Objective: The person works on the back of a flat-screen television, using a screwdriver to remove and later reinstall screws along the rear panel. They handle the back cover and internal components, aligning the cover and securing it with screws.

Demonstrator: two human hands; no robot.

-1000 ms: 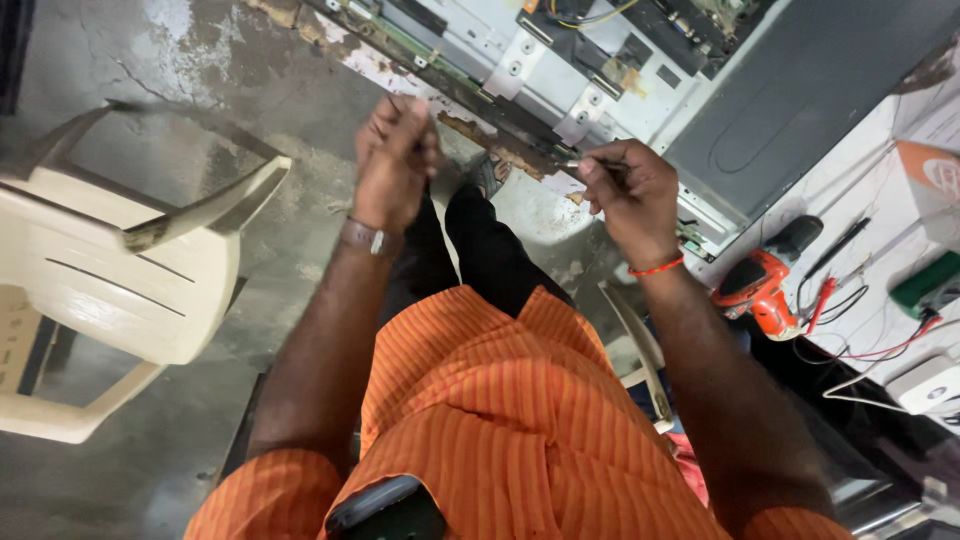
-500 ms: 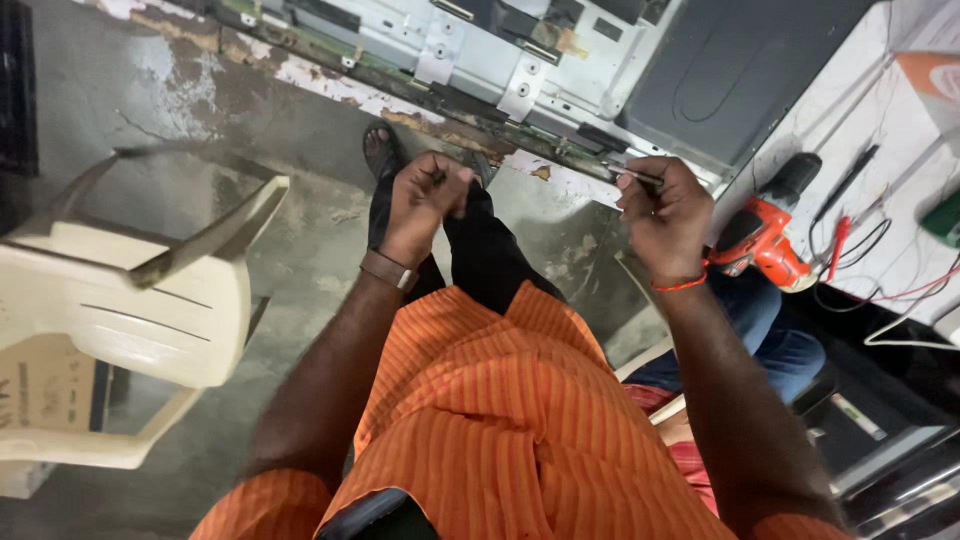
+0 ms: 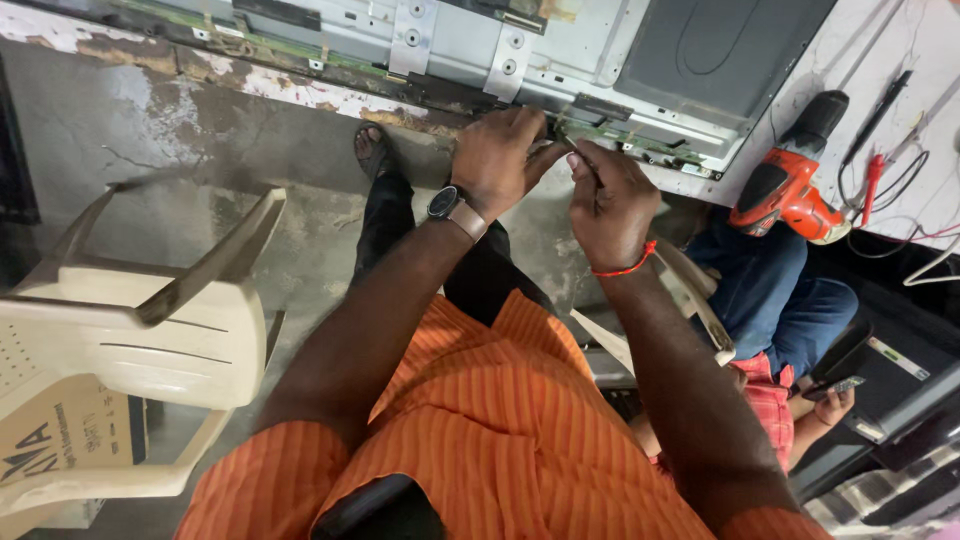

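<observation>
Head view, looking down. Left hand [image 3: 497,158] and right hand [image 3: 610,205] are close together at the lower edge of the metal back panel [image 3: 520,45] of a flat screen lying on the white surface [image 3: 900,60].

Left hand: grip curled, fingertips pressed onto the panel's edge just left of a narrow green circuit strip [image 3: 640,140]. Whether it pinches anything, I cannot tell. A wristwatch [image 3: 448,205] sits on this wrist.

Right hand: grip pressed together, thumb and forefinger pinching a thin dark tool [image 3: 574,150] whose tip meets the strip between the two hands. A red thread band [image 3: 625,268] circles this wrist.

The circuit strip runs along the panel's edge, touching both grips and stretching away to the right of the right hand.

Right of the right hand, well apart: an orange and black cordless drill [image 3: 790,180] on the surface, with a red-handled screwdriver [image 3: 872,190] and loose wires [image 3: 920,240] beyond it.

Below the right forearm: another person seated, in blue trousers [image 3: 790,290], a hand [image 3: 832,405] holding a small dark object.

Left of the left arm, well apart: a cream plastic chair [image 3: 130,340] on the concrete floor [image 3: 180,140].

No containers in view.
</observation>
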